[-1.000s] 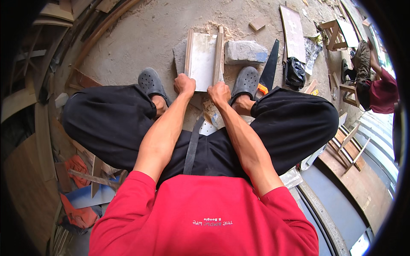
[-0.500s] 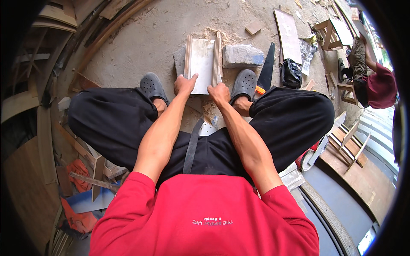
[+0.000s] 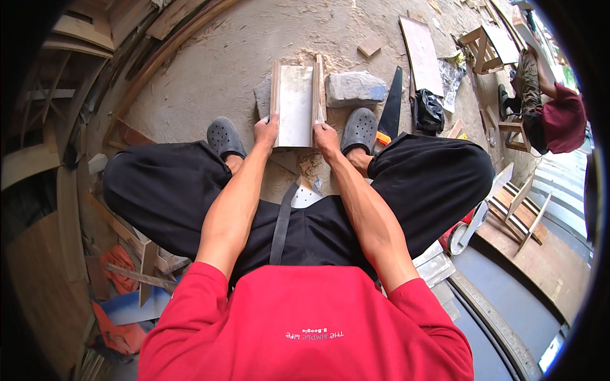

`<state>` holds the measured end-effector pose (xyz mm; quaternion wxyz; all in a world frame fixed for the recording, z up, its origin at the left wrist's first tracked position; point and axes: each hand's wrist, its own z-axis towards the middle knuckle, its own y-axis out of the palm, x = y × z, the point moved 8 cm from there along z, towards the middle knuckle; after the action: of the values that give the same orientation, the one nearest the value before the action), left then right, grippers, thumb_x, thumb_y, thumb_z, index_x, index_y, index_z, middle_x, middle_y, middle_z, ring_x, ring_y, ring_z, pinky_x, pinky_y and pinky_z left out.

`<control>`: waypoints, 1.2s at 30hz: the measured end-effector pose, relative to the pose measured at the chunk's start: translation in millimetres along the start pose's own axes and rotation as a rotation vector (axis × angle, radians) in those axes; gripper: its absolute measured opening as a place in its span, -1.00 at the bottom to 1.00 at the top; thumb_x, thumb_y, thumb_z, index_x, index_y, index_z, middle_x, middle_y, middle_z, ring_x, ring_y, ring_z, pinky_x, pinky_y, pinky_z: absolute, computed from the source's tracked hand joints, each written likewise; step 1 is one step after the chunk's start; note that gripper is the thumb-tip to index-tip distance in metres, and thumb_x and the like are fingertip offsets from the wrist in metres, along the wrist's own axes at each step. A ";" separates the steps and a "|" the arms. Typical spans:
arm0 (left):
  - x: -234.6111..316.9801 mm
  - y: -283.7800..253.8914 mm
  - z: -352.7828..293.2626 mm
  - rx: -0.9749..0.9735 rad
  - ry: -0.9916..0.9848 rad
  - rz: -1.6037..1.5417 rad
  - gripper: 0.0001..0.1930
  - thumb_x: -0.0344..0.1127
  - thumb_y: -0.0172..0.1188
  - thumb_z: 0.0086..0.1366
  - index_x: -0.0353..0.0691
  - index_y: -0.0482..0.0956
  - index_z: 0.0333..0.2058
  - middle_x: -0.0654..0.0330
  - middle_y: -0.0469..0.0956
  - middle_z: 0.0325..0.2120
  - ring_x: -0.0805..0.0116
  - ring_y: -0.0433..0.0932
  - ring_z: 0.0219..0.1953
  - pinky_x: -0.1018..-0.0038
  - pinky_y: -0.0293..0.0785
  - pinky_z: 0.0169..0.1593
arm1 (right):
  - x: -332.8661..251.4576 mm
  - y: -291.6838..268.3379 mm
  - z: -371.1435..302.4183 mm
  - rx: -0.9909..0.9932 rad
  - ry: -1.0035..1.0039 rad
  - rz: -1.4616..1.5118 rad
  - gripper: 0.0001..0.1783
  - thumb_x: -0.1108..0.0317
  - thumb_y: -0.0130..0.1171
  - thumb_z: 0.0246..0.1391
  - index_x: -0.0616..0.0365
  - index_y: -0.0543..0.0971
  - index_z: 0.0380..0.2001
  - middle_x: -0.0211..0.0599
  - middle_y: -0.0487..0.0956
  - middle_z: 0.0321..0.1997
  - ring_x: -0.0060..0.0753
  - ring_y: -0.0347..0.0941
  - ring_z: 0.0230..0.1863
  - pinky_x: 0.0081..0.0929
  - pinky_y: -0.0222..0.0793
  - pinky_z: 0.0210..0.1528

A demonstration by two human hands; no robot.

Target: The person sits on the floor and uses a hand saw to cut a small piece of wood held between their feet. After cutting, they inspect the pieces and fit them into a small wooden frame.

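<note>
1. Black trousers (image 3: 432, 171) are spreading both ways, nearer than the grip.
2. Left hand (image 3: 266, 132) is gripping the left strip (image 3: 275, 92) by its near end; right hand (image 3: 326, 140) is likewise gripping the right strip (image 3: 316, 95).
3. White board (image 3: 296, 105) is lying between the strips, just beyond the grip.
4. Block (image 3: 354, 89) is resting beyond the grip, rightward; saw (image 3: 391, 101) is lying farther right.

- We look from the person's head, through the left camera of a side-by-side pair.
- We face steeply downward, so the red shirt (image 3: 305, 305) fills the lower edge, very near to us.
- We see the left hand (image 3: 266, 132) and right hand (image 3: 326, 138) farther off, with the floor (image 3: 203, 70) beyond them.
- Our lens is wide, and straight edges bend toward its dark rim.
</note>
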<state>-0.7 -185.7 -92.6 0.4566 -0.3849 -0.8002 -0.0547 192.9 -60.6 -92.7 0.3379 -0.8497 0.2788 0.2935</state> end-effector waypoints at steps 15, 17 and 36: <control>-6.4 1.1 6.6 -0.063 -0.037 -0.048 -0.49 0.02 0.12 0.30 -0.39 0.60 -0.09 0.14 0.64 -0.28 0.40 0.56 -0.25 0.47 0.43 -0.11 | -1.6 2.5 -1.1 0.020 -0.065 -0.009 -0.43 -0.07 -0.03 0.22 0.29 0.59 -0.14 0.04 0.63 -0.28 -0.07 0.56 -0.22 -0.27 0.38 -0.11; -2.0 0.7 4.2 -0.062 -0.022 0.034 -0.47 0.02 0.07 0.34 -0.42 0.55 -0.04 0.14 0.62 -0.26 0.39 0.56 -0.25 0.46 0.44 -0.12 | 0.8 4.7 -0.3 0.000 -0.030 0.008 -0.43 -0.10 -0.03 0.18 0.20 0.59 -0.08 0.15 0.60 -0.17 0.11 0.52 -0.07 -0.17 0.37 0.00; 0.6 3.0 11.8 -0.073 -0.059 0.010 -0.30 0.13 0.12 0.26 -0.53 0.47 0.01 0.00 0.57 -0.12 0.28 0.56 -0.14 0.41 0.42 -0.03 | 0.0 2.4 -2.1 0.006 -0.003 0.124 -0.31 -0.17 0.06 0.14 0.31 0.56 -0.01 0.07 0.59 0.00 -0.12 0.49 0.09 -0.39 0.30 0.13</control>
<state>-7.0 -178.2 -99.8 0.4187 -0.4065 -0.8090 -0.0702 192.0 -63.6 -92.4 0.3221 -0.8293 0.3314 0.3142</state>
